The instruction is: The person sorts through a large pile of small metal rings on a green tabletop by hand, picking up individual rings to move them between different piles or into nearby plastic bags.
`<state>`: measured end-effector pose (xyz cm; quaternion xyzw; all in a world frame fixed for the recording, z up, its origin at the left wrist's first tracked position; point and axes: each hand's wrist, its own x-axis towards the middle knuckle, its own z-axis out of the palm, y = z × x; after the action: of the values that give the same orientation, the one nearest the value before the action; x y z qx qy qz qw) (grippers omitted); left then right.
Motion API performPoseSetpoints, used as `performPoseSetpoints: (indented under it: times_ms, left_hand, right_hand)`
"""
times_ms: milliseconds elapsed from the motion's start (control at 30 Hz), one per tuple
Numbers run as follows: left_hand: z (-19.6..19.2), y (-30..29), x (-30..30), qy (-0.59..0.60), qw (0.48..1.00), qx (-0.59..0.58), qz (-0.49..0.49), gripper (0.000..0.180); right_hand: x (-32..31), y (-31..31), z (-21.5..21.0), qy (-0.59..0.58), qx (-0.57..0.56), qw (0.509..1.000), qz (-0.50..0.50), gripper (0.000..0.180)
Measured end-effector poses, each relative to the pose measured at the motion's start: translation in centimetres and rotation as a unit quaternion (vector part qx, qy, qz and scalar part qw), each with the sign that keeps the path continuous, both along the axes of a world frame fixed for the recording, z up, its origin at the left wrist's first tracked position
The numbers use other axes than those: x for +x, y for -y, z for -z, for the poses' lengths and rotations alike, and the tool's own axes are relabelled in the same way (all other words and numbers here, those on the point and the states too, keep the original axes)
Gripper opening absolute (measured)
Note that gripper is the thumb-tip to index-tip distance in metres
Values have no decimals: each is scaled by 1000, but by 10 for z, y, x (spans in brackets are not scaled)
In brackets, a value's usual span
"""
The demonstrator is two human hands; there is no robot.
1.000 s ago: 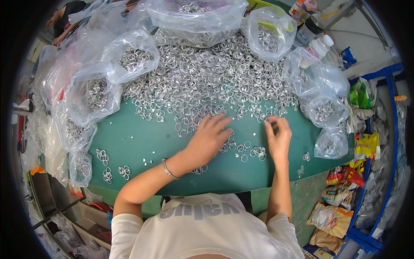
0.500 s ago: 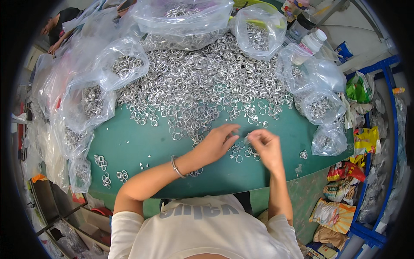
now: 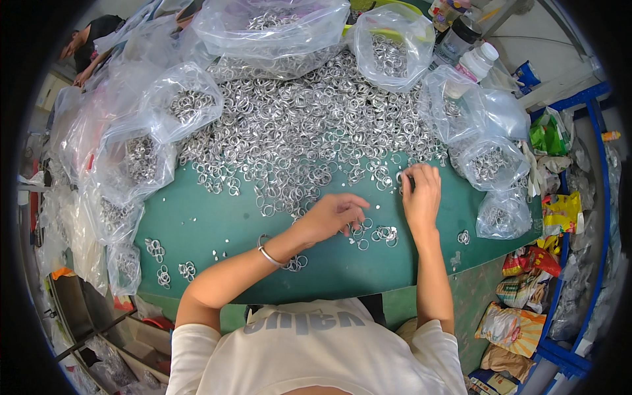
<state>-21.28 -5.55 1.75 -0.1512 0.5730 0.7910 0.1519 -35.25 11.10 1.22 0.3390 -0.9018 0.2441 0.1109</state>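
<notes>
The right hand (image 3: 423, 199) has moved forward, the ring pile (image 3: 316, 125) just beyond.

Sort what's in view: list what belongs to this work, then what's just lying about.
Seemingly part of the work:
- heap of metal rings
- small ring cluster between the hands, left and right
- clear bags holding rings

Apparently just lying about:
- white bottle
- dark-lidded jar
- yellow packet
</notes>
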Motion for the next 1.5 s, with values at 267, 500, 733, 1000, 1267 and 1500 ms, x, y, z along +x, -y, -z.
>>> performPoseSetpoints:
  times_ms: [267,500,733,1000,1267,1500]
  left_hand:
    - [4,-7,-1,93,983,153,-33,27]
    - [-3,-2,-4,67,996,64,14,27]
    - [-1,-3,-4,83,994,74,-5,23]
    - [-4,-4,-3,41,999,30,10,18]
    - [-2,-7,-5,45,997,67,9,20]
    - [10,-16,-15,-152,956,-252,-18,18]
  right_hand:
    - [42,-1,-24,179,-108,972,-102,9]
    - [22,1,8,20,-10,996,-84,17]
    - [25,0,6,1,6,992,-126,19]
    - [22,-4,10,-25,-11,993,-117,15]
    - [25,-6,7,-29,1,997,-69,13]
    - [25,-7,6,-26,-9,997,-79,12]
